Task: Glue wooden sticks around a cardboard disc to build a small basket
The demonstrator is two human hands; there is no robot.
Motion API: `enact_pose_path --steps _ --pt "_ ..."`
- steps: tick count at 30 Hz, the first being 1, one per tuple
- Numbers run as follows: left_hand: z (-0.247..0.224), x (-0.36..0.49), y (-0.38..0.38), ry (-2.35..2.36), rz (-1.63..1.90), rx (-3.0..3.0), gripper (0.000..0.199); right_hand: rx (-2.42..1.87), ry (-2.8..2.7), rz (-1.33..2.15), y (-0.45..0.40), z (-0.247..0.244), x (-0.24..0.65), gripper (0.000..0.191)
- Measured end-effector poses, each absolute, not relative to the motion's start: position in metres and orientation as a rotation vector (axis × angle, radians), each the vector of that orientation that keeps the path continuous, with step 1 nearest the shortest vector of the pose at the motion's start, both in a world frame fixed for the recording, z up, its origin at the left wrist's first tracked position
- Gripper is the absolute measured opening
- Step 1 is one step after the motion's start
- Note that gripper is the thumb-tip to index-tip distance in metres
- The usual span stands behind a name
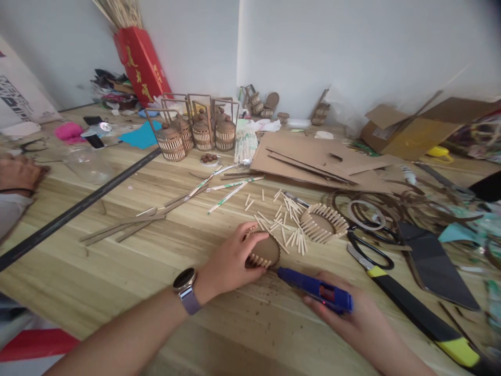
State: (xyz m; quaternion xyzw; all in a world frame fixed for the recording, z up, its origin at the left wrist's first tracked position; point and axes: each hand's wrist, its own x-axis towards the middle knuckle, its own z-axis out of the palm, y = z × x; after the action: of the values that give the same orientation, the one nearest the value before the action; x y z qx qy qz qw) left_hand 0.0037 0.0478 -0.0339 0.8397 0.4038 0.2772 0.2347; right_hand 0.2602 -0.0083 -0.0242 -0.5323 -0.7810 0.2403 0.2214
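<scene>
My left hand (235, 257) grips a round brown cardboard disc (270, 249) by its rim, fingers on the far side and thumb on the near side. A row of short wooden sticks (260, 260) stands along the disc's near edge. My right hand (344, 308) is closed around a blue glue gun (313, 287), its tip at the disc's near right edge. Behind the disc, loose short sticks (289, 219) lie scattered. A ring of sticks on a second round base (323, 223) rests to their right.
Scissors (370, 250), a black-and-yellow cutter (415, 308) and a dark phone (434, 266) lie at the right. Small lidded baskets (201, 130) and a cardboard sheet (297, 156) are farther back. Another person's hand (18, 172) rests at the far left, beside a clear jar (88, 163).
</scene>
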Motion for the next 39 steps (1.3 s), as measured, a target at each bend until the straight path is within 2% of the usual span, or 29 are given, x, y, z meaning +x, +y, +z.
enact_pose_path --steps 10,39 --pt "-0.037 0.004 0.049 1.108 0.780 2.315 0.063 -1.449 -2.178 0.617 -0.007 -0.017 0.257 0.017" --pt "-0.035 0.002 0.051 1.107 0.778 2.332 0.065 -1.472 -2.195 0.547 -0.008 -0.031 0.263 0.024"
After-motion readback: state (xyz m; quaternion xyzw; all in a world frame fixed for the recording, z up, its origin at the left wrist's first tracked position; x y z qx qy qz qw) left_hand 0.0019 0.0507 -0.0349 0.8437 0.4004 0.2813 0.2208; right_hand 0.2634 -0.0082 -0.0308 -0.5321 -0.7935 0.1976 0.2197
